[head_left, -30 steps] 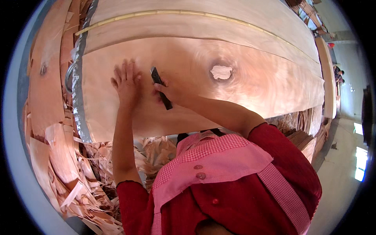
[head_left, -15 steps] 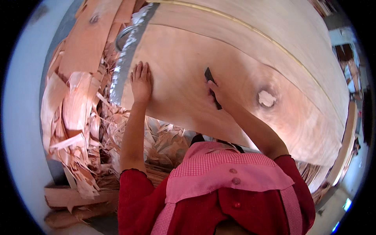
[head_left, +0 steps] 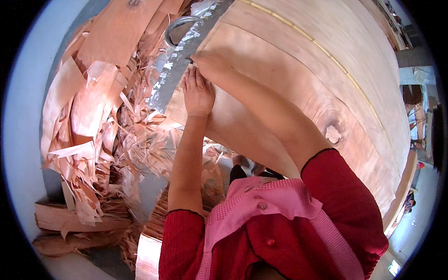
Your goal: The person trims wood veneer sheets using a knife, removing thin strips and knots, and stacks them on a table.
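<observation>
A large pale wood veneer sheet (head_left: 284, 72) lies in front of me, with a ragged-edged pale spot (head_left: 333, 134) ringed by dark grain toward its right. My left hand (head_left: 199, 93) rests flat on the sheet near its left end, fingers stretched out and pointing away. Just beyond those fingertips, my right hand (head_left: 207, 66) is closed around a dark knife (head_left: 189, 59). Only a small dark part of the knife shows; the rest is hidden by the hand. It sits at the sheet's left edge, beside a grey metal strip (head_left: 167, 86).
Left of the strip, torn veneer scraps (head_left: 140, 126) and longer pieces (head_left: 112, 37) are heaped. A metal ring (head_left: 169, 31) stands by the strip. A thin yellow bamboo-like rod (head_left: 322, 49) crosses the layered sheets. A wall (head_left: 21, 116) stands at far left.
My right hand has swung left and away from the sheet's middle with the knife, arriving beside my left hand. The left hand stays flat; the whole view has shifted.
</observation>
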Demonstrator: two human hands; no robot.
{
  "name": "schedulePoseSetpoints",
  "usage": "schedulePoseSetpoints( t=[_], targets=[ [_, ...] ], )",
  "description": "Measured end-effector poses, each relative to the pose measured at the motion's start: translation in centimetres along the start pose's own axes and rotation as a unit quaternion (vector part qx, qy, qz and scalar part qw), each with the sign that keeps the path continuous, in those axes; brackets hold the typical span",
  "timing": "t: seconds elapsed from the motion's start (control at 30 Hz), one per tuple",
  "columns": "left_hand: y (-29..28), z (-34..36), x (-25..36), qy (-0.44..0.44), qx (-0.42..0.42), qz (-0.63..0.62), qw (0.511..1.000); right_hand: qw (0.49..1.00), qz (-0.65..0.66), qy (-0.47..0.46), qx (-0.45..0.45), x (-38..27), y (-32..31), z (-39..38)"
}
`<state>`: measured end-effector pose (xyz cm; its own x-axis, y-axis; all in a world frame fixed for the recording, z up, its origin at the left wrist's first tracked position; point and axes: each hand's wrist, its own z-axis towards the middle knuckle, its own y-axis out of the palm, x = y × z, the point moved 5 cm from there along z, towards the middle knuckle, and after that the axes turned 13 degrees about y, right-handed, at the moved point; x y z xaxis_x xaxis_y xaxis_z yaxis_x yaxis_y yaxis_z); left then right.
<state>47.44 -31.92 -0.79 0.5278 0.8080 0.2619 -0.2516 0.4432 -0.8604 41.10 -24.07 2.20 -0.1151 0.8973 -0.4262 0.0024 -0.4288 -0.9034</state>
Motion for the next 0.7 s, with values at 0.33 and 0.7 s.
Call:
schedulePoseSetpoints(
  t=[0.33, 0.7],
  targets=[
    [0.8, 0.6, 0.2, 0.05, -0.005, 0.043, 0.998, 0.998, 0.021, 0.061, -0.002, 6.5, -4.0, -10.0],
    [2.7, -1.1, 11.8, 0.128, -0.16, -0.059, 0.977, 0.976, -0.085, 0.2, -0.003, 10.0, -5.4, -16.0]
  ],
)
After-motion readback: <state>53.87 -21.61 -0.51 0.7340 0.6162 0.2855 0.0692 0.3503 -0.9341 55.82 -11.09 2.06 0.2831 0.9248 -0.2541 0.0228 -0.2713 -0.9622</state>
